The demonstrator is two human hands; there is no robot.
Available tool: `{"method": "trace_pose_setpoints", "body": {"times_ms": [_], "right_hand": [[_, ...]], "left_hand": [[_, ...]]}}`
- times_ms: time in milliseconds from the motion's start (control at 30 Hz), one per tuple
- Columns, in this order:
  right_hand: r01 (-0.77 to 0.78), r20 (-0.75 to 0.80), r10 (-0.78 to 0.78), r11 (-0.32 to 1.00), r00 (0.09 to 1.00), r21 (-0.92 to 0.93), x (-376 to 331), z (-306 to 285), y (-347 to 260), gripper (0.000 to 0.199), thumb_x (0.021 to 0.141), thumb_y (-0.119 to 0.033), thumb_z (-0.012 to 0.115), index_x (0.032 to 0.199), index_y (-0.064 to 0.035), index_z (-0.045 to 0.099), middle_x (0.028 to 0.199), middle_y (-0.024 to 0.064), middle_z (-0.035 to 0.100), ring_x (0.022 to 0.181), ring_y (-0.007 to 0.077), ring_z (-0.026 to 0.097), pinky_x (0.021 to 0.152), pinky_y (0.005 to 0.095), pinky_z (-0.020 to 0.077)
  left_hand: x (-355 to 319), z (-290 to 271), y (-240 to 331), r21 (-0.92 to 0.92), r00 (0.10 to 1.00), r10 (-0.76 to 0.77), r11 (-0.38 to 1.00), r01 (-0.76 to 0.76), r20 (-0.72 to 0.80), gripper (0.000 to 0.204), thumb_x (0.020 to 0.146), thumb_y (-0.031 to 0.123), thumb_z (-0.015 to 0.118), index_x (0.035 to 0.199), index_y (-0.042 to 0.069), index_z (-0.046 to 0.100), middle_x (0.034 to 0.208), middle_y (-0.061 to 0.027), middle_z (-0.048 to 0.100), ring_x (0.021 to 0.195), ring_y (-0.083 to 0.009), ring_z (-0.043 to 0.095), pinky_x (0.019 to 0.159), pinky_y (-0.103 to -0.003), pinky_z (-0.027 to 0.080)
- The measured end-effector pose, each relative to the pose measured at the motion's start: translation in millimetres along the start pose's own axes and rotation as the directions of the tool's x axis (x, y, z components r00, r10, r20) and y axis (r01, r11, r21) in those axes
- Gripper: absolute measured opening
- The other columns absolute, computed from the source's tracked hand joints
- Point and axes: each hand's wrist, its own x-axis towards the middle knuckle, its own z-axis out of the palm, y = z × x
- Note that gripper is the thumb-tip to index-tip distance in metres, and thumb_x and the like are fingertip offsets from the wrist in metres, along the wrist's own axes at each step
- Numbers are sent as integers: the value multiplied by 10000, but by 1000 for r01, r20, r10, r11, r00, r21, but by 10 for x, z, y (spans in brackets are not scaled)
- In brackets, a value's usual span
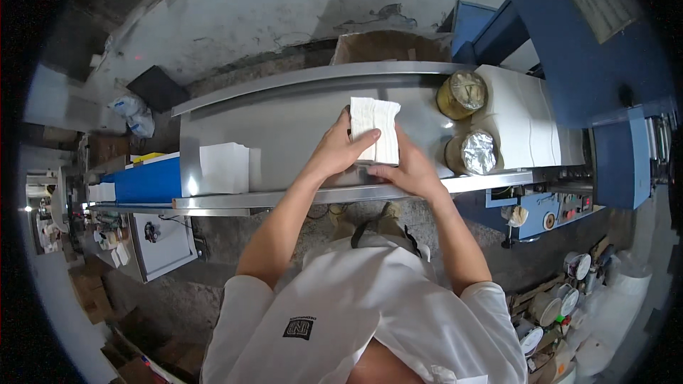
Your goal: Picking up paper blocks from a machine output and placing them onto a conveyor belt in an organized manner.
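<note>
Both my hands hold a stack of folded white tissues (375,115) above the steel table, near its front rail. My left hand (333,146) grips the stack's left side, its thumb lying across the front face. Along the right edge and under the lower corner, my right hand (414,168) closes on the same stack, and some of its fingers are hidden behind it. The steel tabletop (284,110) stretches out to the left beneath the hands. To the right stand two foil-topped round containers (461,96), one behind the other.
A wide white sheet (530,117) runs from a blue machine (590,35) onto the table's right end. White sheets (226,168) and a blue panel (148,181) are at the left end. A cardboard box (391,48) sits behind the far rail. Control knobs (565,212) are at front right.
</note>
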Motion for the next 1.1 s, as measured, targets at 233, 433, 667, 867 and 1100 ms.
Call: {"method": "trace_pose_setpoints", "body": {"times_ms": [233,433,667,867,1100], "right_hand": [[4,-16,-6,997,1000,-74,44,17,60,1041,728,-249,828,1489,54,186,1372,301,470,1246,435,497,1013,441,437],[40,14,-40,999,999,-26,80,3,8,1083,712,-298,848,1481,78,185,1343,303,500,1253,411,509,1024,425,432],[18,25,-21,994,999,106,95,42,-61,1155,736,-412,829,1478,118,120,1368,307,484,1289,378,492,1057,400,398],[118,-92,-157,934,983,-337,155,489,-129,1138,699,-414,840,1458,116,177,1459,375,285,1394,442,297,1154,436,271],[85,-335,-43,990,941,111,-69,96,-437,566,824,-230,758,1277,53,573,1398,265,487,1302,337,488,1047,420,414]], "left_hand": [[-5,-36,-11,-49,999,-14,999,16,35,746,844,337,731,1404,-14,384,1283,-214,588,1198,-298,578,1010,-371,438],[16,-44,-11,-105,997,57,993,-52,45,698,840,295,741,1371,-17,412,1270,-191,594,1177,-272,585,995,-362,451],[45,-26,18,-230,996,35,973,-16,78,590,859,226,740,1311,-21,453,1225,-148,605,1124,-208,586,951,-343,474],[59,88,-24,-360,998,-27,932,45,57,498,885,312,716,1213,-25,552,1138,-115,641,1051,-181,611,887,-321,501],[-114,-191,-279,-801,964,-264,576,163,7,375,909,220,653,1191,-14,572,1094,-113,649,1001,-203,640,855,-339,525]]}}
